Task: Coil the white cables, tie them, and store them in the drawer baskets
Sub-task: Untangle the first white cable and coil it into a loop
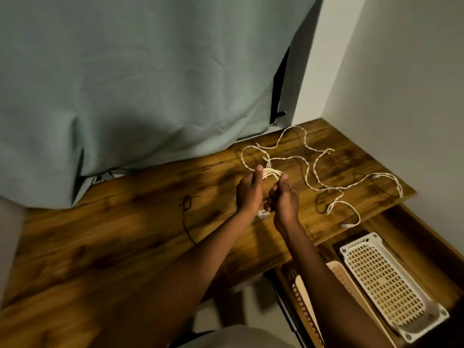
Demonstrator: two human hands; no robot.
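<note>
A coil of white cable (270, 173) runs between both hands above the wooden desk (125, 222). My left hand (249, 192) grips one side of the coil and my right hand (283, 197) pinches the other side. Loose white cable (316, 162) trails in loops across the desk's right part toward its edge, with plug ends (346, 225) near the drawer. The open drawer at lower right holds a white perforated basket (386, 282) and a beige basket (339, 272), partly hidden by my right forearm.
A thin dark cord (186, 209) lies on the desk left of my hands. A grey-green curtain (150, 84) hangs over the desk's back edge. White walls close the right corner. The drawer's wooden rim (426, 234) juts out below the desk edge.
</note>
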